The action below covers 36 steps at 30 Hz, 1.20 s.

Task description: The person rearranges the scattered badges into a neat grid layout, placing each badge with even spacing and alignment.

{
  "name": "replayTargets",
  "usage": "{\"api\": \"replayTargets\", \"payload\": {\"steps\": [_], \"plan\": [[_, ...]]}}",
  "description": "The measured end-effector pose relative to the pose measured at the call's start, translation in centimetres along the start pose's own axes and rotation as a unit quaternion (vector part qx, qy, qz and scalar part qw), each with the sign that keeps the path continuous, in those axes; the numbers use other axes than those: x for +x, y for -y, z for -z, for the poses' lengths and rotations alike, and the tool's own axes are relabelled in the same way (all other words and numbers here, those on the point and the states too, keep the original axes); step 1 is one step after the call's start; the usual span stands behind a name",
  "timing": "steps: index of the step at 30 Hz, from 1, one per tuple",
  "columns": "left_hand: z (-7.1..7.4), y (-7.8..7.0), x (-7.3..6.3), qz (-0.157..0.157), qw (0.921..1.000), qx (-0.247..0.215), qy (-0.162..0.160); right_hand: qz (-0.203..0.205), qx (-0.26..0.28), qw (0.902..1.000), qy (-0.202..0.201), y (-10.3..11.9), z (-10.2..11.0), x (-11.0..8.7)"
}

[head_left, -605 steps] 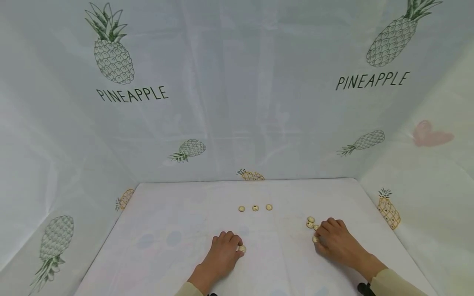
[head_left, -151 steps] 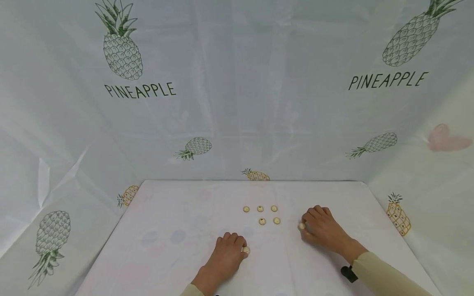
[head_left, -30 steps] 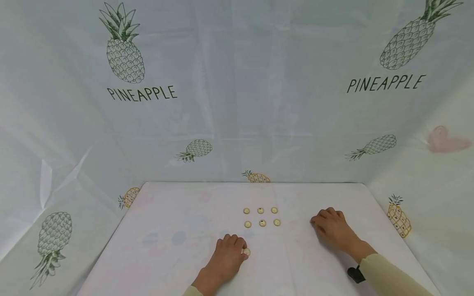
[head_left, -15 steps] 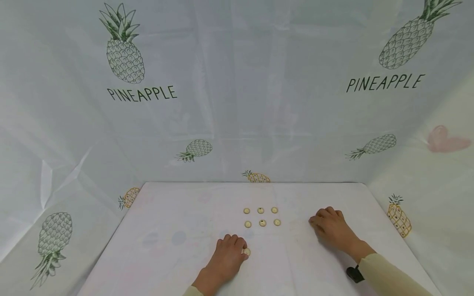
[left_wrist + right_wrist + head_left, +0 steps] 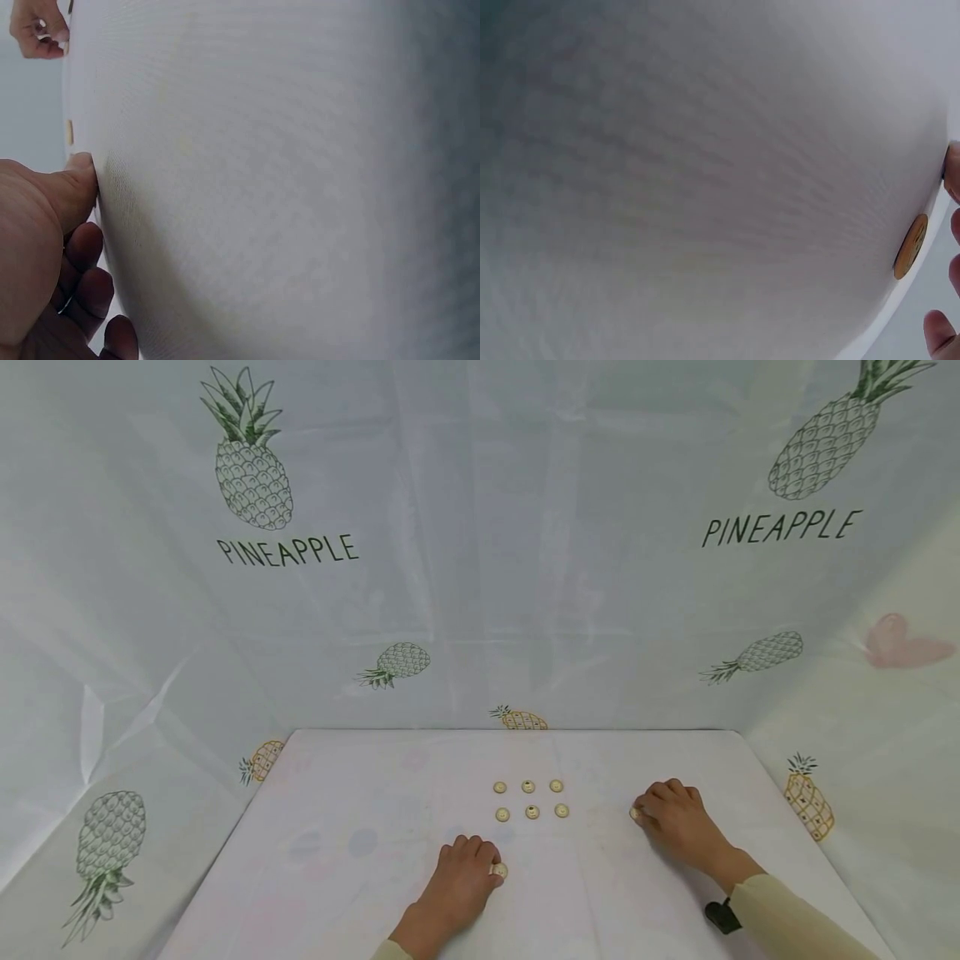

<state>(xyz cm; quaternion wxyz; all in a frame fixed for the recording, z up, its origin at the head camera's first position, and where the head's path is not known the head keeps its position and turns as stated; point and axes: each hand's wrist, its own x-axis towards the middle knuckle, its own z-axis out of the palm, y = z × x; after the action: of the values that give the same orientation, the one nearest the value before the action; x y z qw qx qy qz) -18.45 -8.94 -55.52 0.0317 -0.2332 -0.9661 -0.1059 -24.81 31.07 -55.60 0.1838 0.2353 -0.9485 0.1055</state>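
In the head view, my left hand rests on the cloth-covered table and pinches a small pale round wooden disc between thumb and forefinger. The left wrist view shows its thumb down at the cloth, other fingers curled. My right hand pinches another disc at its fingertips on the right. In the right wrist view, a wooden disc with dark marks lies on the cloth under that hand, which hides it from above. Several like discs sit between and beyond the hands in two rows, the far row and near row.
A white cloth with faint spots covers the table. White sheets printed with pineapples hang behind it and at both sides. A black strap piece shows at the right sleeve.
Since 20 s ago, a second row of three discs has been set below the first. The pile on the right has gone from view. Just now a disc has come into sight at my right fingertips.
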Motion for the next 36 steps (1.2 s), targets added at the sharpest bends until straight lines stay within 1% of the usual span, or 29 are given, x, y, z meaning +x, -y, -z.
{"api": "replayTargets", "payload": {"steps": [6, 13, 15, 17, 20, 23, 25, 28, 31, 36], "plan": [[-0.2, 0.1, 0.0, 0.002, 1.0, -0.002, 0.006, -0.01, -0.001, 0.9999, 0.013, 0.0, 0.2, 0.1], [-0.3, 0.2, 0.0, 0.002, 1.0, 0.003, 0.004, -0.045, 0.006, 0.9976, 0.052, 0.4, 0.6, 0.6], [-0.3, 0.1, 0.0, 0.003, 1.0, 0.001, 0.005, -0.044, 0.0, 0.9976, 0.054, 0.4, 0.5, 0.8], [-0.3, 0.1, 0.0, 0.005, 1.0, 0.001, 0.007, -0.032, -0.011, 0.9983, 0.047, 0.5, 0.2, 1.0], [-0.4, 0.1, 0.0, 0.004, 1.0, 0.001, 0.005, 0.01, -0.041, 0.9988, 0.023, 0.7, -0.3, 1.3], [-0.6, 0.2, 0.0, 0.003, 1.0, 0.002, 0.005, 0.051, -0.066, 0.9965, 0.005, 1.1, -0.6, 1.7], [-0.6, 0.2, 0.0, 0.002, 1.0, 0.002, 0.005, 0.071, -0.082, 0.9942, 0.001, 1.3, -0.8, 1.9], [-0.6, 0.3, -0.1, 0.002, 1.0, 0.001, 0.007, 0.085, -0.094, 0.9919, 0.004, 1.6, -0.9, 2.1], [-0.5, 0.2, -0.2, 0.002, 1.0, 0.001, 0.007, 0.091, -0.099, 0.9908, 0.008, 1.9, -0.9, 2.3], [-0.5, 0.2, -0.1, 0.001, 1.0, 0.003, 0.003, 0.104, -0.1, 0.9895, -0.001, 2.4, -1.0, 2.5]]}}
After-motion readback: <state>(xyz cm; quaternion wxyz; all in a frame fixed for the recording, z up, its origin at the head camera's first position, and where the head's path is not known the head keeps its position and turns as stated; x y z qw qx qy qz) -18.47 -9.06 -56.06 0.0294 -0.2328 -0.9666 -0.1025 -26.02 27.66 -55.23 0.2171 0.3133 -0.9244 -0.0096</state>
